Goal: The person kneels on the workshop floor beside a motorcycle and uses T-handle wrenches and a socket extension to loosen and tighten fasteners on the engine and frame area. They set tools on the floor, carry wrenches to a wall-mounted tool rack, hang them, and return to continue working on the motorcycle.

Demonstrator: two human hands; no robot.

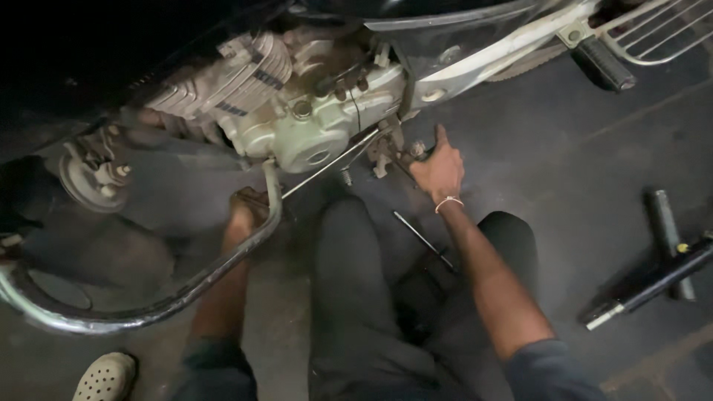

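- Motorcycle engine (297, 111) sits up top in the frame, silver-grey, finned cylinder pointing left, round side cover facing down toward the person sitting on the floor.
- right hand (440, 169) is up at the linkage bits (394, 152) just right of the engine cover, fingers curled around a small part there, index finger sticking up. Thin pale band on the wrist.
- left hand (246, 212) is tucked in behind the exhaust pipe (223, 267), so I can't tell if it's gripping anything or just resting; the pipe blocks most of it.
- That chrome exhaust pipe curves down from the engine and sweeps off to the left, right across the left forearm.
- A thin metal rod (334, 160) runs diagonally from below the engine up toward the linkage.
- No labels or packages that I can make out, too dark.
- Floor stuff: a long thin tool (422, 239) lying between the knees, a black tube-shaped part with a pale tip (653, 282) well off to the right, and a pale perforated clog (105, 377) bottom left.
- Black footpeg (603, 63) and a wire rack (661, 30) top right.
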